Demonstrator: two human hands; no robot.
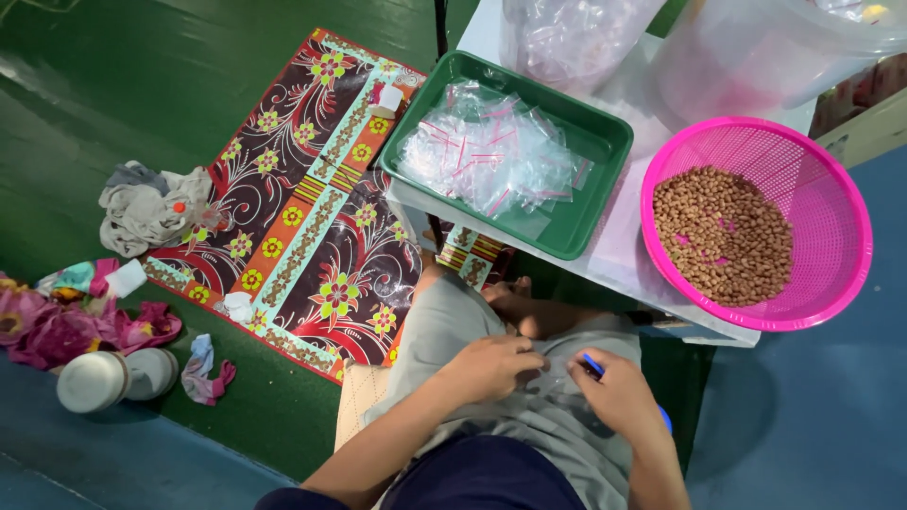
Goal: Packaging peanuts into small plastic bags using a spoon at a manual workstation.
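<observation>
Hands sit low in my view, both resting on the lap over grey shorts [529, 416]. My left hand [493, 366] is curled, its fingertips pinching at the grey cloth near the middle of the lap; I cannot tell whether anything small is caught between them. My right hand [619, 392] is closed around a thin blue object [592, 365], which pokes out toward the left hand; only its tip shows, so I cannot tell what kind of thing it is. The 2 hands are just beside each other, not touching.

Ahead of the knees stands a low white table [624, 255]. On it, to the left, a green tray [605, 142] holds a loose heap of small clear zip bags [487, 151] with pink sealing strips. Just beside the tray, to the right, a pink mesh basket [831, 189] holds a layer of brown peanuts [723, 231]. Behind these lie large clear plastic bags [567, 33], cut off by the top edge.

Left of the table, a dark floral mat [302, 208] lies on the green floor [113, 85]. At the mat's far left edge sits a crumpled grey cloth [151, 208]; nearer me lie pink and patterned cloths [66, 321] and 2 white lidded containers [113, 378] on their sides, touching each other.
</observation>
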